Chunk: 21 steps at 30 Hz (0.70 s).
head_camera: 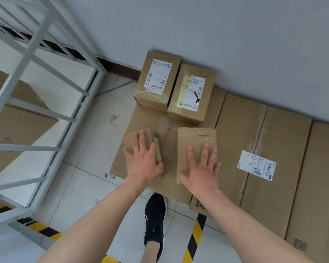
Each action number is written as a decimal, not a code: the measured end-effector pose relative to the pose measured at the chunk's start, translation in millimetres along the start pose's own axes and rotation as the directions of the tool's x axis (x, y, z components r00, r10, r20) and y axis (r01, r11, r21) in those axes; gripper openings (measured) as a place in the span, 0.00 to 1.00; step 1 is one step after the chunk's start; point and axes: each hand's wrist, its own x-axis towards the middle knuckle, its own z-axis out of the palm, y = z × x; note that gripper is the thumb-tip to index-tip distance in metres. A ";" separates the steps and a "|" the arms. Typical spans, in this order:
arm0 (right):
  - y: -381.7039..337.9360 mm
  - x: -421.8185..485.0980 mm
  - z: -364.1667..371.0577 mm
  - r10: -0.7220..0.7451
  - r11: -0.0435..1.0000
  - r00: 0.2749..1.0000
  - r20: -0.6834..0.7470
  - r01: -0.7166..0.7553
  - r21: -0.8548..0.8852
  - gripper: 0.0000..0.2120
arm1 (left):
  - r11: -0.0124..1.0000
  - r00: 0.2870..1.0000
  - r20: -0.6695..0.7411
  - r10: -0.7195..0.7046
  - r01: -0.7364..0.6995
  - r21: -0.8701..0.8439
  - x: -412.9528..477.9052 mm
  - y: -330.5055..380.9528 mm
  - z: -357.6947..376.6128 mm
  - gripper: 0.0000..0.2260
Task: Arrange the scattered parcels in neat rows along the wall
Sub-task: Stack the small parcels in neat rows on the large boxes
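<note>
Cardboard shuffle, lol: left grip (142, 160) flat, fingers spread, pressing the small parcel (130, 139), and right grip (202, 168) the same on the longer parcel (196, 141). Neither holds anything. Both parcels sit near the flat carton's (144, 114) front edge. I reckon sliding beats lifting toward the labelled pair (156, 80) at its back edge.

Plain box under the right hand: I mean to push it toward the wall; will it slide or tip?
Probably slides: the box lies on its broad face on a flat carton. Likely stiff, as its edges look square beneath the right hand. Weight can't be judged.
</note>
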 end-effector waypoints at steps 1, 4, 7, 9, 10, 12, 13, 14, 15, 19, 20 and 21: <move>-0.3 0.4 0.7 0.003 1.000 1.000 -0.004 -0.003 0.000 0.43 | 0.996 0.996 -0.002 0.087 -0.087 0.030 -1.7 2.0 2.3 0.28; 0.2 0.9 1.8 0.006 1.000 1.000 -0.014 -0.006 -0.006 0.42 | 0.969 0.970 -0.051 0.236 -0.239 -0.055 -4.9 -6.3 4.5 0.23; -1.1 1.5 2.0 0.010 1.000 1.000 -0.019 -0.010 -0.017 0.43 | 0.951 0.972 -0.147 0.182 -0.212 -0.226 -2.9 -35.1 -0.8 0.19; -3.0 1.8 1.5 0.018 1.000 1.000 -0.013 -0.018 -0.019 0.45 | 0.954 0.983 -0.143 0.118 -0.152 -0.259 1.1 -58.1 -2.5 0.18; -4.1 1.7 1.5 0.021 1.000 1.000 -0.010 -0.021 -0.018 0.45 | 0.961 0.987 -0.131 0.094 -0.125 -0.248 3.6 -69.1 -2.1 0.17; -4.8 0.4 1.8 0.024 0.999 1.000 -0.016 -0.024 -0.021 0.45 | 0.976 0.995 -0.090 0.051 -0.069 -0.205 7.9 -85.3 3.1 0.20; -4.4 -0.2 2.0 0.022 0.999 0.999 -0.028 -0.023 -0.026 0.44 | 0.980 0.997 -0.073 0.023 -0.037 -0.196 9.3 -87.9 7.0 0.21; -4.1 -0.8 2.1 0.018 0.999 0.999 -0.040 -0.019 -0.029 0.44 | 0.980 0.999 -0.054 -0.001 -0.010 -0.199 9.6 -87.2 11.2 0.24; -4.3 -1.4 2.7 0.012 1.000 0.999 -0.053 -0.014 -0.026 0.43 | 0.980 0.999 -0.030 -0.015 0.009 -0.199 9.4 -83.8 15.5 0.30; -19.0 -4.6 7.6 -0.067 0.998 0.994 -0.092 0.065 -0.028 0.41 | 0.985 0.999 -0.005 -0.033 0.031 -0.171 11.6 -66.8 31.5 0.40; -27.0 -4.5 9.1 -0.089 0.996 0.991 -0.102 0.086 -0.028 0.40 | 0.983 0.999 -0.024 -0.038 0.033 -0.183 14.3 -66.0 33.1 0.40; -36.2 -3.1 10.3 -0.100 0.995 0.988 -0.115 0.098 -0.018 0.40 | 0.980 0.998 -0.040 -0.044 0.035 -0.195 17.5 -66.1 33.5 0.39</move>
